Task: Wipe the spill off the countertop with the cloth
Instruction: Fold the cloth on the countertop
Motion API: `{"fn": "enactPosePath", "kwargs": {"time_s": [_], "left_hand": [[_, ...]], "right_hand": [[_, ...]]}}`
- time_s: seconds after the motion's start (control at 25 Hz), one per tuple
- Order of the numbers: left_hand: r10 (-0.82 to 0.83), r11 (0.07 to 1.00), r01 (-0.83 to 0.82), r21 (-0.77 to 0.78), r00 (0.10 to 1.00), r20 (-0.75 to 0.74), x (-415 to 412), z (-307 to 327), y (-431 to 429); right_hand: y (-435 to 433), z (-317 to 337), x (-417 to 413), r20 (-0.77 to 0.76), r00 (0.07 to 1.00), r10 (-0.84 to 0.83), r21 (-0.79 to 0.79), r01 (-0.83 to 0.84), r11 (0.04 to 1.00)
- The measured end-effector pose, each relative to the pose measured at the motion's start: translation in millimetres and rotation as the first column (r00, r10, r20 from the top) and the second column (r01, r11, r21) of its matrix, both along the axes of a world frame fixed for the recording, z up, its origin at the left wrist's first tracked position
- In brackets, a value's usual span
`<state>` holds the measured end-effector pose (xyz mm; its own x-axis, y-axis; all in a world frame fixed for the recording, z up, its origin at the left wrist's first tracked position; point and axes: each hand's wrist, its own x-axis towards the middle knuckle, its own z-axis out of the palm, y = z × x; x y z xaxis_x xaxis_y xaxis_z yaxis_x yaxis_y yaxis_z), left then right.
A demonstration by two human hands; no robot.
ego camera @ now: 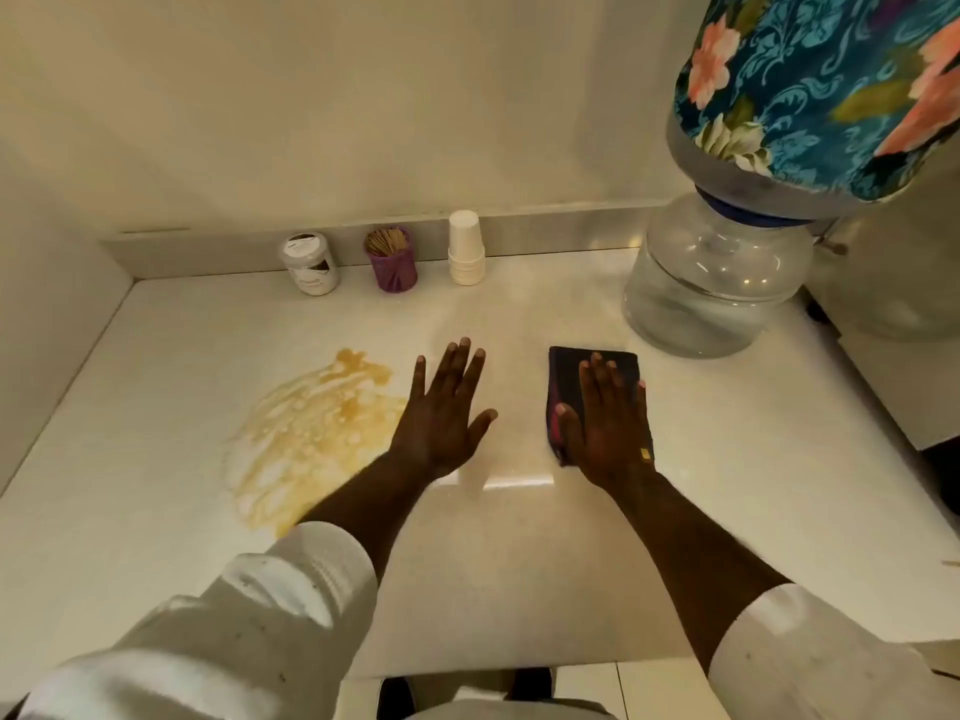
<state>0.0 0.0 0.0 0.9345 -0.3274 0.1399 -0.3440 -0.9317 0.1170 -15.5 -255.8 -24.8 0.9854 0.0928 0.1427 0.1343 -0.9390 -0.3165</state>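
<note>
A yellow-brown spill spreads over the left middle of the white countertop. My left hand lies flat with fingers spread on the bare counter, just right of the spill. A folded dark cloth with red and blue tones lies to the right of centre. My right hand rests flat on top of the cloth, palm down, covering most of it. The cloth is well apart from the spill.
Along the back edge stand a white jar, a purple cup of wooden sticks and a stack of white paper cups. A water dispenser with a floral-covered bottle fills the back right corner.
</note>
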Motion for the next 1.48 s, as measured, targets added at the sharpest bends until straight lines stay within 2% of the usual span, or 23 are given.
{"fn": "enactPosePath", "kwargs": {"time_s": [0.28, 0.4, 0.56, 0.8, 1.04, 1.2, 1.36, 1.48], "left_hand": [[-0.093, 0.995, 0.097, 0.020, 0.985, -0.145, 44.9, -37.9, -80.3], [-0.145, 0.989, 0.144, -0.019, 0.964, -0.223, 66.4, -44.8, -111.6], [-0.144, 0.990, 0.139, -0.038, 0.943, -0.299, 93.0, -44.8, -138.8], [-0.096, 0.995, 0.095, -0.016, 0.964, -0.249, 105.3, -46.1, -143.8], [-0.059, 0.996, 0.050, -0.067, 0.989, -0.134, 98.7, -46.0, -149.8], [-0.072, 0.995, 0.064, -0.082, 0.992, -0.107, 95.8, -42.3, -147.0], [-0.088, 0.972, 0.093, -0.216, 0.996, 0.031, 80.7, -30.3, -128.6], [-0.080, 0.974, 0.094, -0.207, 0.994, 0.072, 66.9, -15.5, -104.8]], "right_hand": [[-50.2, -32.8, 57.1, -0.197, 0.980, -0.028, -0.100, 0.008, 0.995], [-63.7, -42.3, 74.6, -0.248, 0.968, -0.030, -0.155, -0.009, 0.988], [-73.7, -44.2, 81.4, -0.261, 0.965, 0.008, -0.151, -0.049, 0.987], [-77.6, -45.1, 90.0, -0.264, 0.964, 0.024, -0.133, -0.061, 0.989], [-71.2, -51.0, 88.3, -0.131, 0.991, 0.003, 0.103, 0.011, 0.995], [-69.5, -46.7, 88.4, -0.067, 0.998, 0.018, 0.115, -0.010, 0.993], [-60.0, -33.9, 82.6, 0.124, 0.989, 0.079, 0.143, -0.097, 0.985], [-40.4, -18.5, 80.1, 0.245, 0.961, 0.126, 0.143, -0.164, 0.976]]}}
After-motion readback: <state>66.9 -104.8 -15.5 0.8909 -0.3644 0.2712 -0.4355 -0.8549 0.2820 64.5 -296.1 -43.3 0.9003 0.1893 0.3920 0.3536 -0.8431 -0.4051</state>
